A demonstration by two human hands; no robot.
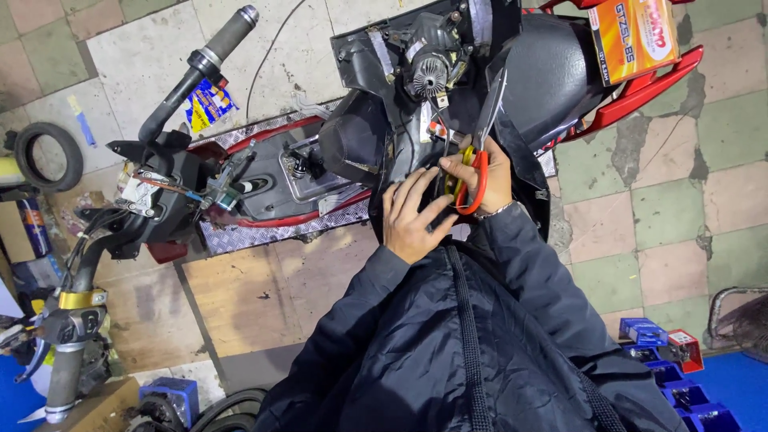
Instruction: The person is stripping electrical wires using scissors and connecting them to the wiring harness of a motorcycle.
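**Scissors at the wiring of a stripped scooter**

A red and black scooter (320, 172) with its body panels off lies across the middle of the view, footboard toward nine o'clock and black seat (552, 76) toward one o'clock. Its exposed black headlamp housing with a round finned part (428, 68) sits at twelve o'clock, and a grey rubber handlebar grip (228, 36) points to eleven o'clock. Judging by the bare frame and loose cables, stripping is well along, while the wiring work near the centre looks unfinished; nothing shows a panel going back on.

The person's dark padded jacket (448, 344) fills the lower middle. The right hand (484, 176) holds the red-and-yellow-handled scissors (476, 160), fingers threaded through and curled round the loops, steel blades pointing up toward twelve o'clock, close together beside the thin wires under the housing. The left hand (412, 216) lies just beside it at about seven o'clock from the scissors, fingers stretched out and slightly spread, tips pressing against the dark part by the wires; whether it pinches a wire I cannot tell.

An orange and yellow cardboard box (636, 32) rests on the seat at one o'clock. The floor is worn pale, green and pink tiles (672, 208), cracked in places, with a patterned metal plate (248, 232) under the scooter. A small black tyre (48, 156) lies at nine o'clock, a second handlebar with a gold clamp (72, 320) at eight o'clock, and small blue and red boxes (664, 352) at four o'clock.
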